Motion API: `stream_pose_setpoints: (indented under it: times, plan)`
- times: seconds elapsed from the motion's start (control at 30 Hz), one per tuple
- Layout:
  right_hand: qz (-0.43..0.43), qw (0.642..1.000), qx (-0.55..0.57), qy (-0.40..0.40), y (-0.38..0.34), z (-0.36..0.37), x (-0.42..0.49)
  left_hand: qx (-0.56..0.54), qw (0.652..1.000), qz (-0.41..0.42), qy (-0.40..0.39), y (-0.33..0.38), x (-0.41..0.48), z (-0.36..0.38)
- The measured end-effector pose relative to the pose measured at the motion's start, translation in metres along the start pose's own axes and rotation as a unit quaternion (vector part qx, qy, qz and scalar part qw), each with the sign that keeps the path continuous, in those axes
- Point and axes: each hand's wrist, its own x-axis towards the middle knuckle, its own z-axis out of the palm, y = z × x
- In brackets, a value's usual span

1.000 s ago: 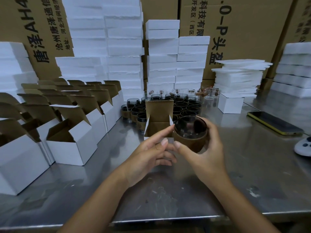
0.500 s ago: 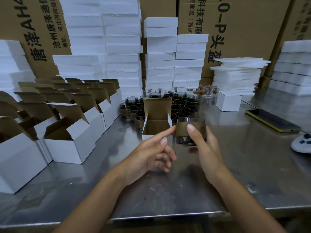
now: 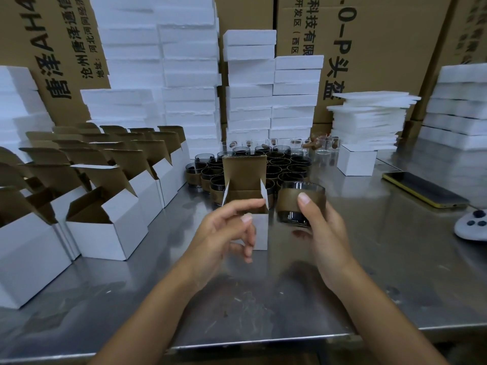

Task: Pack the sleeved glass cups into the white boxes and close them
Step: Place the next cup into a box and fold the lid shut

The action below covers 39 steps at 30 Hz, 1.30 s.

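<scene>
Cartons (image 3: 376,46) of brown corrugated board with black Chinese print fill the back wall. Stacks of white foam slabs (image 3: 158,61) stand in front of them, left, centre and right. Steel table (image 3: 395,272), scuffed and reflective, runs from these to the near edge.

Rows of open white boxes (image 3: 110,227) at left, brown inside, lids tilted up. Cluster of sleeved glass cups (image 3: 208,175) mid-table, dark glass with brown paper sleeves, packed close. A few clear unsleeved glasses (image 3: 322,144) behind the cluster. Thinner foam sheets (image 3: 369,114) piled right of centre, one closed white box (image 3: 355,160) just in front of that pile.

One open white box (image 3: 259,230) stands alone before the cluster, lid upright, side flaps raised, interior partly hidden by the hand. Black phone with yellow edge (image 3: 424,189) lies flat at right. White controller (image 3: 473,226) at far right edge, partly cut off.

Left hand (image 3: 226,233) is loosely spread, fingers curled, holding nothing; index finger reaches across the front rim of the lone box, contact unclear. Right hand (image 3: 324,233) grips one sleeved cup (image 3: 300,201), thumb on the sleeve, remaining fingers behind. Cup is upright, off the table, just right of the lone box and outside it.
</scene>
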Motion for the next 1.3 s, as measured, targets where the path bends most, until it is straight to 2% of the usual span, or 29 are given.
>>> stream_pose_setpoints:
  times: [0.1,0.2,0.33,0.4,0.5,0.6,0.7,0.87,1.03,1.17,1.3]
  plan:
    - [-0.032,0.999,0.003,0.028,0.001,-0.001,0.000,0.122,0.980,0.100,0.121,0.001,-0.004,0.001]
    - [-0.063,0.997,0.008,0.045,0.000,-0.002,0.000,0.258,0.922,0.176,0.231,-0.001,-0.004,0.003]
    - [-0.082,0.996,-0.001,0.039,0.001,-0.003,0.001,0.353,0.869,0.186,0.293,-0.006,0.001,-0.001]
    - [-0.089,0.995,-0.004,0.033,0.000,-0.003,0.000,0.383,0.859,0.165,0.297,-0.009,0.003,-0.003]
    - [-0.105,0.994,-0.007,0.037,-0.001,0.000,0.000,0.381,0.873,0.098,0.289,-0.015,0.008,-0.006]
    - [-0.119,0.992,-0.007,0.039,-0.003,0.007,0.001,0.379,0.890,0.063,0.248,-0.018,0.009,-0.005]
    - [-0.149,0.988,-0.015,0.025,-0.009,0.017,0.001,0.369,0.903,0.061,0.213,-0.018,0.009,-0.004]
    - [-0.205,0.976,-0.054,-0.046,-0.025,0.043,0.003,0.299,0.935,0.077,0.173,-0.019,0.007,-0.003]
    - [-0.189,0.973,-0.092,-0.097,-0.030,0.054,0.010,0.232,0.961,0.072,0.135,-0.015,0.009,-0.001]
    - [-0.166,0.973,-0.131,-0.093,-0.026,0.050,0.015,0.212,0.965,0.068,0.137,-0.016,0.009,-0.002]
    - [-0.191,0.958,-0.195,-0.093,-0.023,0.041,0.016,0.216,0.963,0.069,0.146,-0.016,0.009,-0.002]
